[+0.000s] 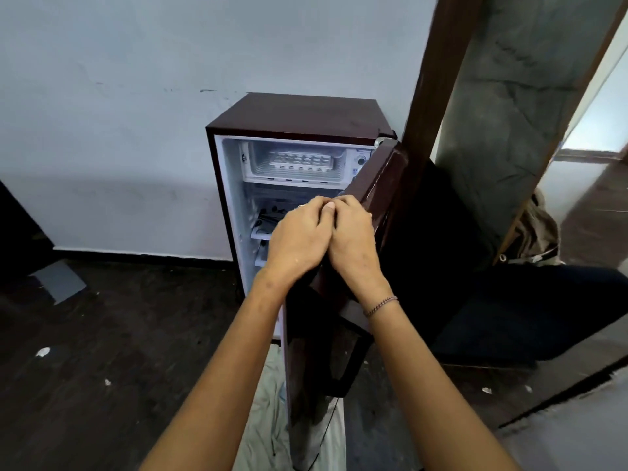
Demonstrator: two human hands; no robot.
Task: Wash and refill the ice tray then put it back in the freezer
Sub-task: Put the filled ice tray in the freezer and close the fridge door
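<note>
The small maroon fridge [306, 113] stood on the floor [119, 351] with its back to the pale wall [136, 130], and its door [380, 185] was swung out toward the person on hinges at the right. The white ice tray [300, 160] lay flat inside the freezer compartment [253, 161] at the top of the fridge, set a little back from the compartment's front lip with free space above it and to either side.

Both hands met at the upper corner of the door's free edge. The left hand [299, 239] had its fingers curled over that edge from the inner side, and the right hand [353, 243], just beside it and touching it, was wrapped over the same edge from the outer side. A black handle [346, 362] ran down the door's outer face below the right wrist.

Lower shelves [261, 234] showed behind the hands. To the left of the fridge the floor lay open. To the right a wooden post [438, 79] stood close by the hinge side. A pale cloth [265, 419] lay on the floor under the door's lower edge.
</note>
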